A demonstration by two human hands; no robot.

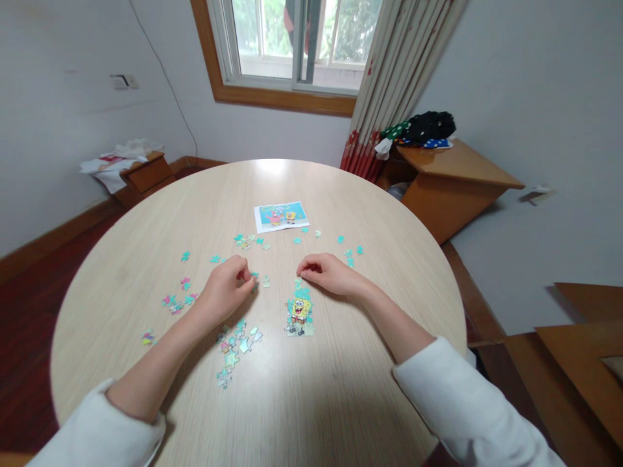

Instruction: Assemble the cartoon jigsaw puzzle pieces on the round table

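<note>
My left hand point(228, 289) is closed in a pinch over the table, with a teal jigsaw puzzle piece point(255, 275) at its thumb and fingertips. My right hand point(331, 274) is also pinched, just above the top edge of a partly joined puzzle section point(300, 310) that shows a yellow cartoon sponge. Whatever its fingertips may hold is hidden. A small pale green piece point(298, 283) lies right below those fingertips. Between my hands lies a single pale piece point(267, 281). Several loose pieces point(232, 358) are bunched near my left forearm.
The round wooden table point(360, 383) carries a reference picture point(281, 216) toward its far side. More loose pieces are scattered at the left point(175, 303), behind my left hand point(246, 241) and at the right point(349, 254). Beyond stand a window, a curtain point(389, 84) and a wooden cabinet point(438, 175).
</note>
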